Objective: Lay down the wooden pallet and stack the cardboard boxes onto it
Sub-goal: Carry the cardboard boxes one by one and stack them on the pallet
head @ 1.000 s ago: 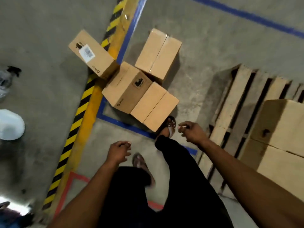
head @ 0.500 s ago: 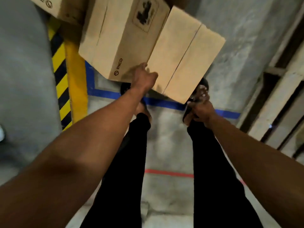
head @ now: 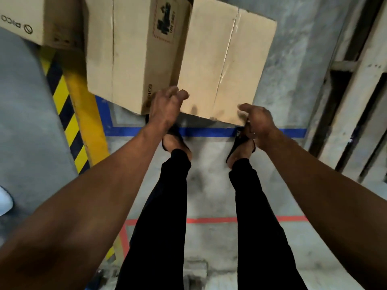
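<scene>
A plain taped cardboard box [head: 226, 59] lies on the floor just ahead of my feet. My left hand [head: 165, 107] curls its fingers round the box's near left corner, at the gap beside a printed box [head: 129, 55]. My right hand [head: 257, 124] holds the near right corner, thumb on the top face and fingers below the edge. A third box [head: 31, 19] lies at the top left. Slats of the wooden pallet [head: 360, 101] lie flat along the right edge.
A yellow and black hazard stripe [head: 67, 114] runs down the left. Blue tape [head: 209, 131] crosses the concrete under the box, red tape [head: 209, 220] lies nearer me. A white object [head: 4, 204] sits at the far left edge.
I have bent down close to the boxes. My right hand rose from beside my foot to the plain box's right corner, and my left hand settled on its left corner.
</scene>
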The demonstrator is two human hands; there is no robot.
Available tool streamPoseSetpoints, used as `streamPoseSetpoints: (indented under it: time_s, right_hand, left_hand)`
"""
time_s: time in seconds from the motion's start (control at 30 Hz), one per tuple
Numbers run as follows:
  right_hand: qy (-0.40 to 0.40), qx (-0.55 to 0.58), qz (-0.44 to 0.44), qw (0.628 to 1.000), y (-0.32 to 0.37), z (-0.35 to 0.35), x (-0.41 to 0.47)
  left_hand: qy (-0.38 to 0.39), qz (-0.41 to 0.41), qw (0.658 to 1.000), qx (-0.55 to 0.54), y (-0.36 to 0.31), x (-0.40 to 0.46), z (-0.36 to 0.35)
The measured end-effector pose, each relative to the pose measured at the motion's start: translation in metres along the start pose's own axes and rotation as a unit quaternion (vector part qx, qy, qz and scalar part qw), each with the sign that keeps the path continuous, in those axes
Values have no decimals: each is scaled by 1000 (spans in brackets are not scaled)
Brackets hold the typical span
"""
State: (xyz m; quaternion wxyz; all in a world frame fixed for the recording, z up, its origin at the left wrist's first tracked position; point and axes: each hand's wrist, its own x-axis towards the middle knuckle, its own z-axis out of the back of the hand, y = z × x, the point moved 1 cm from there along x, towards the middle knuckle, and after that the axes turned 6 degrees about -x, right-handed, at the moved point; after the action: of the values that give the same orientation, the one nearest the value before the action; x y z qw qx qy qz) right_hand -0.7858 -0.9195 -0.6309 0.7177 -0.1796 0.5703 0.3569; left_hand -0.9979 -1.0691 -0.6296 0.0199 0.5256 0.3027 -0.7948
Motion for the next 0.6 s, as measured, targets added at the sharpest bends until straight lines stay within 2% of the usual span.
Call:
streamPoseSetpoints:
  time_s: [0.1, 0.2, 0.33, 0.5, 0.6]
  right_hand:
    - [6, 20, 64, 998, 27, 29, -37]
    - [-26, -3, 124, 992, 47, 59, -65]
    - [-47, -42, 174, 983, 69, 86, -91]
    - [-67, -38, 218, 973, 86, 93, -97]
    - [-31, -31, 227, 973, 87, 85, -98]
  left_hand:
    - [-4, 9, 994, -105, -9, -7, 3]
    - [-7, -3, 987, -160, -31, -17, -5]
    - [-47, -26, 972, -230, -57, -16, -6]
    - [-65, -77, 986, -133, -71, 0, -2]
    - [-103, -70, 990, -73, -64, -1, -4]
